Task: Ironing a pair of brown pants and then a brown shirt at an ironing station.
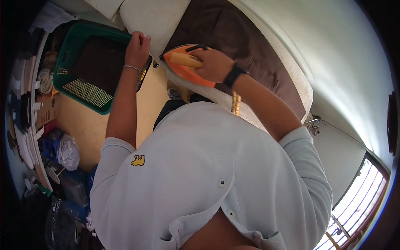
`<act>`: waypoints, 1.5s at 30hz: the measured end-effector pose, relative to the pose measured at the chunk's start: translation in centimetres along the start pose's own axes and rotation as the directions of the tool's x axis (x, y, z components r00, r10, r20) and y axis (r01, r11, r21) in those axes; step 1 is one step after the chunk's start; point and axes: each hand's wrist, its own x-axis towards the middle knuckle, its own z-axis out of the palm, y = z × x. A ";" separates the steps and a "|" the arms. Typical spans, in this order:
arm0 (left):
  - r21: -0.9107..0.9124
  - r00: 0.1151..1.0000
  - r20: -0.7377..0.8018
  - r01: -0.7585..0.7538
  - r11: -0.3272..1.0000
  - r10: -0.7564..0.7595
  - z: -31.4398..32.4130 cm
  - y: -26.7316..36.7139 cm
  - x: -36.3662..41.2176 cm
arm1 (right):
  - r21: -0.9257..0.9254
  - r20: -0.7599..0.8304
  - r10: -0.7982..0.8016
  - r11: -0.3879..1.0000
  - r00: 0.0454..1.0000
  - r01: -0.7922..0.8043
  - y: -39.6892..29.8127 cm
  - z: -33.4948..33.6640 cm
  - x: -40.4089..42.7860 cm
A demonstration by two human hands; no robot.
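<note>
My right hand (pixel 214 64), with a black band on its wrist, is closed around the yellow handle of an orange clothes iron (pixel 179 67). The iron's pointed end faces left, near the edge of a padded ironing surface (pixel 250 117). Dark brown cloth (pixel 265 62) lies spread and slightly creased beyond and to the right of the iron. My left hand (pixel 137 48), with a thin bracelet, has curled fingers over the right rim of a green plastic basket (pixel 107 106). Its fingertips are hidden, so a hold on the rim cannot be told. Dark cloth (pixel 97 62) lies inside the basket.
At the left stands a shelf (pixel 36 131) with folded cloths. Below it are a tied whitish plastic bag (pixel 68 151) and a blue basket (pixel 51 142). A beige beaded or segmented strand (pixel 236 103) hangs beside the ironing surface. A wall (pixel 337 47) borders the right side.
</note>
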 end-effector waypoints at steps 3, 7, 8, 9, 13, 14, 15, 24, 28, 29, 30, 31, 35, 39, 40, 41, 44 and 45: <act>0.178 0.894 0.409 0.118 0.977 -0.182 -0.6 0.9 3.7 | -0.005 0.042 0.074 0.997 0.996 -0.074 -0.7 -0.3 1.1; 0.409 0.830 0.533 -0.083 0.909 -0.164 -0.4 1.9 5.0 | 0.045 -0.017 0.057 0.997 0.998 -0.056 3.7 -4.3 -1.4; 0.443 0.804 0.566 -0.108 0.890 -0.184 -0.4 2.2 4.9 | 0.100 -0.048 0.062 0.993 0.997 -0.057 5.4 -5.5 -2.1; 0.490 0.763 0.604 -0.129 0.862 -0.229 -0.3 2.5 4.8 | 0.093 -0.037 0.108 0.990 0.993 -0.104 7.2 -6.6 -2.3; 0.605 0.706 0.640 -0.219 0.766 -0.304 0.2 4.0 5.4 | -0.025 -0.010 0.130 0.991 0.991 -0.130 12.0 -9.5 1.9; 0.626 0.681 0.649 -0.226 0.746 -0.339 0.3 4.3 5.5 | -0.083 0.019 0.133 0.988 0.991 -0.131 12.7 -10.1 3.6; 0.636 0.680 0.652 -0.249 0.730 -0.335 0.4 4.6 5.6 | -0.228 -0.065 0.012 0.973 0.998 -0.027 13.1 -10.4 5.5; 0.627 0.708 0.610 -0.157 0.763 -0.356 0.9 4.1 5.1 | -0.061 0.029 0.108 0.992 0.994 -0.106 15.5 -14.1 11.8; 0.595 0.721 0.620 -0.177 0.784 -0.308 0.9 3.9 5.1 | -0.295 -0.142 -0.317 0.918 0.938 0.266 17.8 -11.3 7.8; 0.597 0.721 0.620 -0.178 0.782 -0.309 1.0 3.9 5.1 | -0.260 -0.221 -0.227 0.951 0.948 0.167 18.6 -11.7 7.4; 0.603 0.721 0.614 -0.168 0.780 -0.320 1.0 3.9 5.1 | -0.218 -0.298 -0.134 0.973 0.945 0.069 19.4 -12.3 7.2; 0.596 0.724 0.621 -0.188 0.780 -0.300 1.0 3.9 5.0 | -0.221 -0.305 -0.133 0.973 0.943 0.065 20.1 -13.2 7.0; 0.613 0.726 0.614 -0.193 0.766 -0.309 0.8 3.5 5.1 | 0.209 -0.213 0.578 0.815 0.788 -0.541 21.7 -16.4 5.2; 0.670 0.670 0.592 -0.101 0.736 -0.448 1.1 3.5 6.4 | -0.174 -0.276 0.196 0.953 0.941 -0.249 20.3 -14.9 -1.4; 0.652 0.679 0.604 -0.121 0.748 -0.418 1.6 3.7 7.3 | -0.144 -0.189 0.209 0.961 0.959 -0.238 19.7 -14.3 -3.7; 0.680 0.639 0.557 0.015 0.733 -0.530 2.4 4.0 8.5 | -0.103 -0.095 0.277 0.952 0.956 -0.286 19.0 -13.8 -5.6; 0.750 0.517 0.502 0.140 0.646 -0.694 4.8 5.3 10.2 | -0.180 0.044 0.312 0.937 0.949 -0.300 16.8 -11.0 -8.5; 0.802 0.449 0.473 0.135 0.581 -0.758 5.5 5.8 10.7 | -0.180 0.031 0.334 0.929 0.942 -0.324 16.6 -10.4 -8.7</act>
